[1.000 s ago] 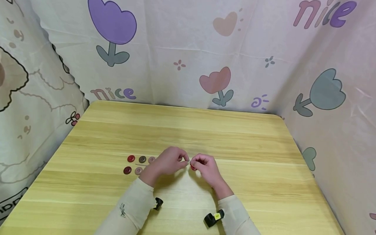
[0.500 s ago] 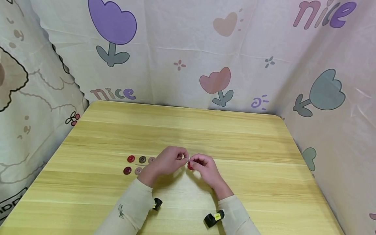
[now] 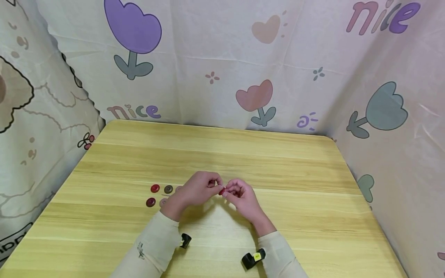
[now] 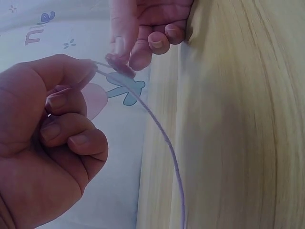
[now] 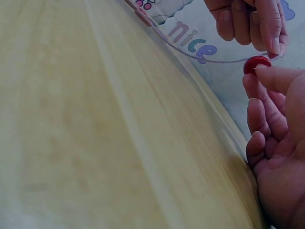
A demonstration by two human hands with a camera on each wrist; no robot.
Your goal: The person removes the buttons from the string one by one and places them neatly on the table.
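My left hand (image 3: pixel 199 189) pinches a thin pale purple cord (image 4: pixel 167 140) between thumb and index finger, close to its end. From those fingertips the cord curves away and down in the left wrist view. A red button (image 5: pixel 256 65) is pinched at its edge by the thumb and index finger of my right hand (image 3: pixel 244 200). The two hands meet over the table, and the button is right at the left fingertips. A short stretch of cord shows between left fingers and button; whether it passes through a hole I cannot tell.
Left of the hands lie a red button (image 3: pixel 155 188), a brown button (image 3: pixel 168 189), a dark red button (image 3: pixel 150 202) and pink buttons (image 3: pixel 163 202), partly hidden by the left forearm. Printed cloth (image 3: pixel 194 96) hangs behind the wooden table (image 3: pixel 295 166).
The red button has come up and slightly left from below the right fingers to the left fingertips. The right fingers have shifted their pinch on it; the left hand moved slightly left.
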